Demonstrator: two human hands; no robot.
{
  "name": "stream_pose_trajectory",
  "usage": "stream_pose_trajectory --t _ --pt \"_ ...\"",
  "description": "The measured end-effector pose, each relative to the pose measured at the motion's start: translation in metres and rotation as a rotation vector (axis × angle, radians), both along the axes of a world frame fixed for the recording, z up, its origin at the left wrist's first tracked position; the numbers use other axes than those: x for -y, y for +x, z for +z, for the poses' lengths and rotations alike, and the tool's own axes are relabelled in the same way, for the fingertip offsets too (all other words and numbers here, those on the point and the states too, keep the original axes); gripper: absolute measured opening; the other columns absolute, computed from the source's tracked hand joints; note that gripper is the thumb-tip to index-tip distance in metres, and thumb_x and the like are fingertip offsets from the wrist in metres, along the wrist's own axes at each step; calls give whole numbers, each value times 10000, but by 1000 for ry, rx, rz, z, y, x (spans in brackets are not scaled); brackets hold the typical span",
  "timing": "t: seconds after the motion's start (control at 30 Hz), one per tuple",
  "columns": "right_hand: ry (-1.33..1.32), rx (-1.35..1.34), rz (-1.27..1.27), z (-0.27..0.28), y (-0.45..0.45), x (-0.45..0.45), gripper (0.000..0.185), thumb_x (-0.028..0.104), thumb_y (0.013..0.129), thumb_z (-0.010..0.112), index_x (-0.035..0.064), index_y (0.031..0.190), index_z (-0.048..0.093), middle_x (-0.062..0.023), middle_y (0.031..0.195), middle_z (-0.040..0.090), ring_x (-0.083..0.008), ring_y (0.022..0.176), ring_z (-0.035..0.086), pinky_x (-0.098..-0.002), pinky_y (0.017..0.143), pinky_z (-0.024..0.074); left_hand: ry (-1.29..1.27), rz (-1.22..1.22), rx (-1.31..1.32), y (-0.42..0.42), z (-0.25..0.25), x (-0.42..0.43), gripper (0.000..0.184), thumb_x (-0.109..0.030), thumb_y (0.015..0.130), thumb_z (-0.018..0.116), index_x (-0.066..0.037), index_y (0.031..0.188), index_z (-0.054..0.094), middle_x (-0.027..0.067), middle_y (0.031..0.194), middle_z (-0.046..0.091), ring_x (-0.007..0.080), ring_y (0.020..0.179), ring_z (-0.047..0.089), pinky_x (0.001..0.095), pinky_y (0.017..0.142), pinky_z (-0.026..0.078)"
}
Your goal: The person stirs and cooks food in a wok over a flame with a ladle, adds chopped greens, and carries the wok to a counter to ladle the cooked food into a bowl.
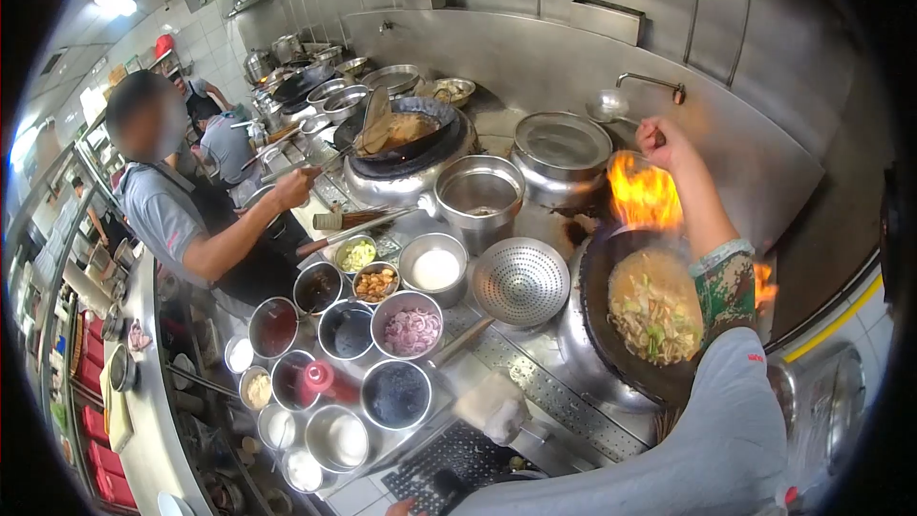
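My right hand (665, 144) is raised above the flames, closed round the handle of a ladle (607, 106). The ladle's bowl hangs by the wall tap. Below my forearm a black wok (611, 258) sits on the burner, holding sauce with pale sliced pieces and some green (654, 315). Large flames (642, 193) rise behind its far rim. Only a sliver of my left hand (403, 508) shows at the bottom edge, its fingers hidden. A bunched white cloth (492, 406) lies on the steel counter, left of the wok.
A perforated strainer (521, 281) lies beside a deep pot (479, 193). Several steel tubs hold sliced onions (409, 330), sauces and a red squeeze bottle (321, 377). A covered pot (563, 143) stands behind. At left a co-worker (181, 201) works over another wok (411, 134).
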State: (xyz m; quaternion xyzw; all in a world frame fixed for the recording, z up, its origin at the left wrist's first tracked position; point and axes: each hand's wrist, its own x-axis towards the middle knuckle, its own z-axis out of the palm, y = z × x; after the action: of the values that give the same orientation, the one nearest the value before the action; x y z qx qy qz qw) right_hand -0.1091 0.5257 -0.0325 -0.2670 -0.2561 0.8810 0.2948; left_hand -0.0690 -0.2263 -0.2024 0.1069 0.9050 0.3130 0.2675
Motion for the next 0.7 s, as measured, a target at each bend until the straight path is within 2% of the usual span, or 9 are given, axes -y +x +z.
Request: stream_pose_trajectory --t 0.07,0.23,0.3,0.37,0.4,0.47,0.6,0.67,0.7 --pt "59 84 45 -8 10 20 120 28 830 523 80 759 442 -4 631 485 -73 475 500 -179 378 329 122 -105 -25 -6 -9 3 375 -166 876 633 26 1192 573 237 1143 602 373 1112 557 409 955 436" --pt "31 51 76 -13 53 101 105 37 844 541 68 813 446 -9 683 482 -55 506 492 -176 365 300 119 -125 88 -25 -6 -3 346 -135 867 629 13 1177 585 226 1104 610 362 1031 593 408 910 453" --pt "-111 9 192 -13 71 130 78 52 859 542 33 862 467 -20 733 498 -43 528 494 -168 366 308 128 -117 160 -36 -10 -4 338 -129 866 625 6 1174 589 225 1106 610 364 1016 600 412 903 455" --pt "-95 23 203 -6 86 173 84 59 866 547 25 882 472 -16 738 503 -30 530 495 -163 369 302 233 -299 -76 -48 -20 2 337 -131 866 623 -4 1176 592 230 1087 621 375 997 608 419 876 468" --pt "-78 34 224 -2 92 195 93 65 872 551 17 903 478 -12 743 508 -17 532 495 -157 371 295 229 -306 -76 -52 -23 2 337 -131 866 623 -4 1176 592 230 1087 621 375 997 608 419 876 468" --pt "-49 40 215 3 101 235 138 71 878 554 -15 966 490 -21 762 511 -9 530 477 -155 367 300 183 -367 -237 -61 -22 -1 353 -154 812 698 -49 1141 625 189 1087 636 348 1018 610 390 866 486" --pt "-12 108 343 8 107 288 196 91 896 553 -31 1039 499 -28 806 522 -16 524 444 -160 365 303 159 -388 -225 -76 -9 -2 353 -152 814 698 -56 1145 627 186 1080 638 347 1011 611 390 861 484" --pt "-46 134 355 6 103 308 318 118 916 528 -67 1170 482 -30 814 512 -15 519 438 -169 344 290 203 -331 -166 -79 -2 1 348 -148 813 700 -54 1140 629 184 1076 638 348 1001 610 390 856 481" --pt "-24 159 387 2 101 311 271 126 922 517 -22 1149 495 -25 811 513 -22 515 436 -176 346 302 216 -360 -191 -82 -5 5 345 -144 816 698 -52 1141 628 182 1079 636 342 996 611 388 856 481"
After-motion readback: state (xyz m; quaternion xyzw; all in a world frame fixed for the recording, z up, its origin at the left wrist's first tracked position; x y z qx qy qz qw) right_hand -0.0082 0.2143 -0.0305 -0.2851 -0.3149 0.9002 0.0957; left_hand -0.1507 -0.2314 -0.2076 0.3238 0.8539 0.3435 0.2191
